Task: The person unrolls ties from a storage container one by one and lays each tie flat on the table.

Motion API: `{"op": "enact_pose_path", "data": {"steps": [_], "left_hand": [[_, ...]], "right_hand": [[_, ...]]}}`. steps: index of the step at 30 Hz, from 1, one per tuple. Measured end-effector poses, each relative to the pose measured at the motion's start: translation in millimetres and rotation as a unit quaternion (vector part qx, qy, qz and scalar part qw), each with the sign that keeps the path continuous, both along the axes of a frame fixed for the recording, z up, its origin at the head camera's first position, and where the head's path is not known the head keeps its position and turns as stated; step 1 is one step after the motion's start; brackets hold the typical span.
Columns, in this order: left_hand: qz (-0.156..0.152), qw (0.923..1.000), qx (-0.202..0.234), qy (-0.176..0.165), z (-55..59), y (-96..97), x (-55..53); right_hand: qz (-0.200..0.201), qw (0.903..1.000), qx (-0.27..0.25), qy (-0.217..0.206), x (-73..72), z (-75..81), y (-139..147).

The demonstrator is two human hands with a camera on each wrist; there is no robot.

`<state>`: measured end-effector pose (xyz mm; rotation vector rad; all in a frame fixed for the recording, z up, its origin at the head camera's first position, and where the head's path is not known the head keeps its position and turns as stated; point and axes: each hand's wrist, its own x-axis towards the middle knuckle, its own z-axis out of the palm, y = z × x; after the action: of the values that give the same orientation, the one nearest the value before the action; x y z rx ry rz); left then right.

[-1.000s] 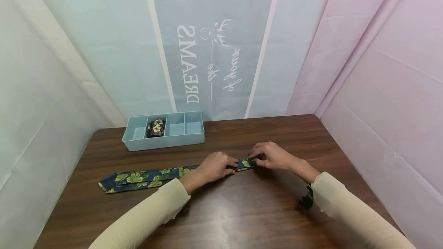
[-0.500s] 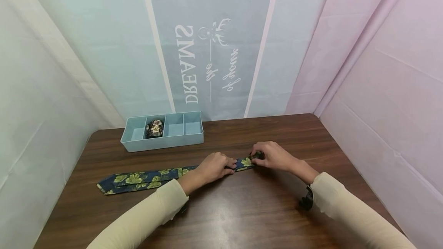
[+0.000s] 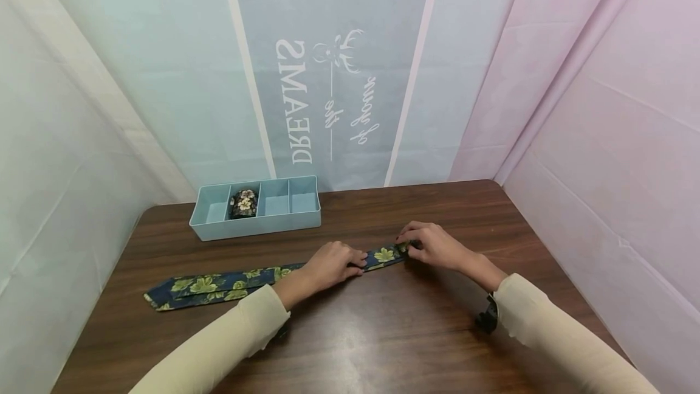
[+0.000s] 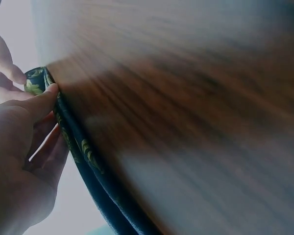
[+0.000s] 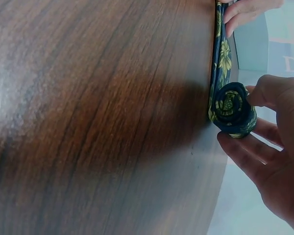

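A dark blue necktie [image 3: 205, 285] with yellow-green flowers lies lengthwise on the wooden table, its wide pointed end at the left. Its right end is wound into a tight coil [image 5: 230, 108], whose spiral edge faces the right wrist camera. Thumb and fingers of my right hand [image 3: 434, 244] grip this coil from either side. Farther left, my left hand [image 3: 330, 262] rests across the flat band, its fingers extended and the thumb near the closer edge. In the left wrist view, the left hand [image 4: 24, 147] touches the tie's layered strip, with the coil just beyond the thumb.
A light blue divided tray [image 3: 256, 225] stands at the back left of the table [image 3: 377, 333]. One of its compartments holds a dark rolled item with pale flowers [image 3: 243, 203]. Fabric walls [image 3: 465, 78] enclose the table at the back and sides.
The coil at the right end has turned over slightly in the right hand's fingers. My left hand has slid a little left along the necktie, and the wide end shows slightly farther left.
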<state>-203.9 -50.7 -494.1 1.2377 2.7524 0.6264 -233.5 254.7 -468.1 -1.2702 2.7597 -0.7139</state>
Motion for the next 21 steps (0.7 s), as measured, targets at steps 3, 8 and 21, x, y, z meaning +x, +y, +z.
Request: {"op": "enact_pose_path", "data": {"steps": [3, 8, 21], "left_hand": [[0.002, 1.0, 0.001, 0.0, -1.1, -3.0, 0.2], [0.004, 1.0, 0.0, -0.002, -1.0, -6.6, 0.5], [0.001, 0.9999, 0.012, 0.0, -1.2, -13.8, 2.2]], "right_hand": [[-0.003, 1.0, -0.001, -0.001, 0.3, -0.3, 0.4], [-0.008, 0.9999, -0.004, 0.009, 0.0, -2.8, -0.1], [-0.047, 0.9986, 0.002, 0.023, 2.1, -4.4, 1.6]]}}
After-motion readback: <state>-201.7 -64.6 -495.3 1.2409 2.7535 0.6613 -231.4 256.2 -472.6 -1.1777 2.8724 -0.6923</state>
